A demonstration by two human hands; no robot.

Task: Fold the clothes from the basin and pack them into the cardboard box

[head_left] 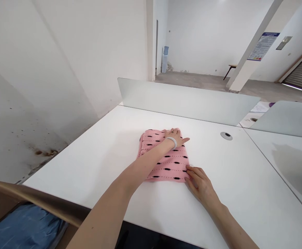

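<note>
A folded pink knitted cloth (171, 166) with rows of black dashes lies flat in the middle of the white desk (88, 166). My left hand (175, 136) reaches across my body and sits on the cloth's far edge, its fingers bunching the fabric. A white bangle (171, 142) circles that wrist. My right hand (199, 185) lies at the cloth's near right corner with its fingertips on the edge, and its thumb is hidden.
A frosted divider panel (187, 100) runs along the desk's far edge, and a second panel (288, 119) stands to the right. A round cable grommet (226, 136) is set in the desktop. At lower left, an open cardboard box (36, 204) holds blue plastic (23, 228).
</note>
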